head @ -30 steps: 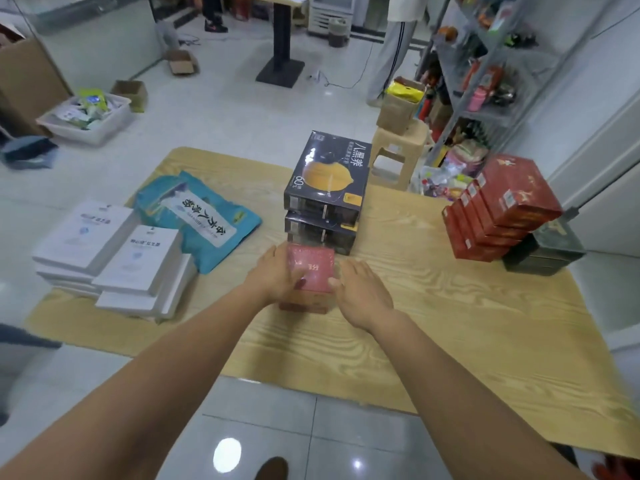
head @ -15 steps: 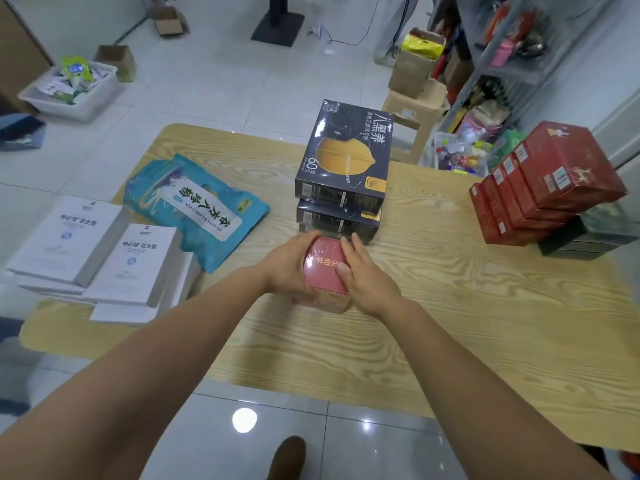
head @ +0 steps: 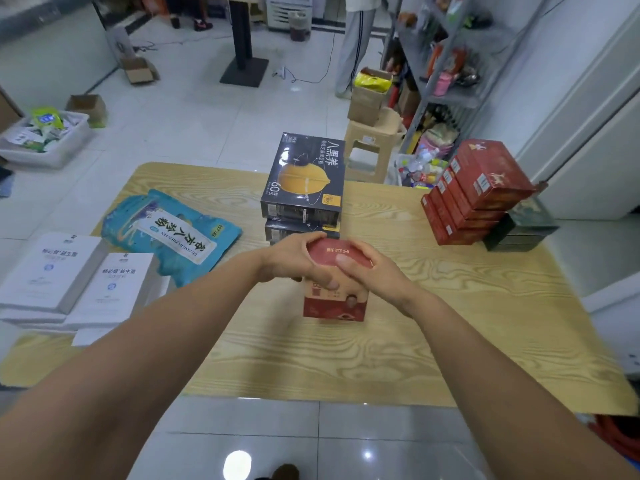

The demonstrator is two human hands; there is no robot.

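Observation:
A small red and tan box [head: 334, 299] stands on the wooden table [head: 450, 323], just in front of a stack of two dark boxes [head: 304, 181] with a yellow picture on top. My left hand [head: 294, 259] grips the box's upper left side, thumb across its front. From the right, my right hand [head: 370, 271] grips its top, thumb lying on the red lid. Both hands cover most of the upper half of the box.
White boxes [head: 76, 282] are stacked at the table's left edge, beside a blue bag [head: 173, 233]. Red boxes [head: 474, 192] lean on dark green boxes [head: 523, 226] at the right. Beyond the table are a stool [head: 370, 150], a shelf rack [head: 450, 64], a white bin [head: 41, 140] and a person's legs [head: 353, 43].
Both hands have closed tighter round the top of the red box, which now shows more of its front face. The camera view has shifted a little.

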